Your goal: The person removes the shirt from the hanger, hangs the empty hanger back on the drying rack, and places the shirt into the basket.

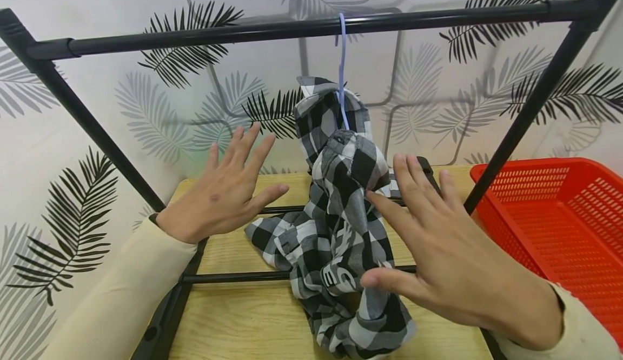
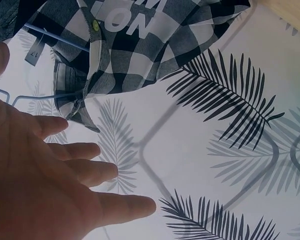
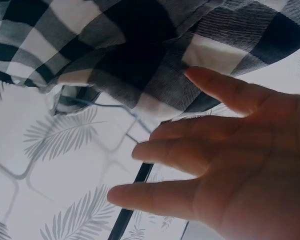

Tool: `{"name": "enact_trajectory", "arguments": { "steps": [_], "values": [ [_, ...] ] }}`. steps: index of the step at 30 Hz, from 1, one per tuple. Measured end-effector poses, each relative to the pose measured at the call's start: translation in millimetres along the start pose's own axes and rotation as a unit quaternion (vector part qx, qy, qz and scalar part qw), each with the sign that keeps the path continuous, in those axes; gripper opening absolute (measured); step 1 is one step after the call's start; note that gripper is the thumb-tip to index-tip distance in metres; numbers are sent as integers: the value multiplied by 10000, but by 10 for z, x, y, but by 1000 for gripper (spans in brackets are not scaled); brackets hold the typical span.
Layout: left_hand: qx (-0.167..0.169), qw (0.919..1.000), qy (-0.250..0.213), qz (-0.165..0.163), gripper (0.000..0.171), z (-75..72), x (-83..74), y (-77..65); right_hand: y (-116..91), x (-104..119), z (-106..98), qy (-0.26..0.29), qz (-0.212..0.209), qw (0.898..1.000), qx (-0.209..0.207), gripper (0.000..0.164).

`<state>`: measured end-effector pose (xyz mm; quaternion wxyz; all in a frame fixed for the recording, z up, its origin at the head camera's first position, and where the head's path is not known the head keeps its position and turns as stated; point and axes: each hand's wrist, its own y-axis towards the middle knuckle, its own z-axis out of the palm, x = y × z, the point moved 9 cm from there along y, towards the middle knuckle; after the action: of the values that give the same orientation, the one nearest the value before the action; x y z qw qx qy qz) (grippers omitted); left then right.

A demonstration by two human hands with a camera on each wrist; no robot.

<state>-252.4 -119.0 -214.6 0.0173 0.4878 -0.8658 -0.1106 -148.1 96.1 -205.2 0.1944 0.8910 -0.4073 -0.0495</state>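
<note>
A black, grey and white checked shirt (image 1: 336,230) with white lettering hangs from a thin lilac hanger (image 1: 342,68), hooked over the black top bar (image 1: 233,34) of a rack. My left hand (image 1: 226,184) is held up left of the shirt, fingers spread, holding nothing. On the other side, my right hand (image 1: 438,252) is spread with fingertips right at the shirt's edge. In the left wrist view the shirt (image 2: 135,55) shows a small tag (image 2: 35,52) beside the hanger. The right wrist view has the checked cloth (image 3: 140,55) just above my straight fingers.
A red plastic basket (image 1: 550,225) stands at the right, beyond the rack's slanted post (image 1: 535,90). Lower black bars (image 1: 238,278) cross behind the shirt, above a light wooden surface (image 1: 243,322). A leaf-patterned wall (image 1: 170,106) rises behind the rack.
</note>
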Motion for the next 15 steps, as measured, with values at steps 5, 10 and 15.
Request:
{"name": "enact_trajectory", "arguments": {
  "steps": [5, 10, 15],
  "values": [
    [-46, 10000, 42, 15, 81, -9, -9, 42, 43, 71, -46, 220, 31, 9995, -220, 79],
    [-28, 10000, 46, -11, 82, 1, -9, 50, 68, 116, -49, 353, 117, 9985, -396, 67],
    [-59, 10000, 31, -2, 82, 2, -8, 57, 69, 132, -76, 401, 103, 9971, -645, 37]
  ]
}}
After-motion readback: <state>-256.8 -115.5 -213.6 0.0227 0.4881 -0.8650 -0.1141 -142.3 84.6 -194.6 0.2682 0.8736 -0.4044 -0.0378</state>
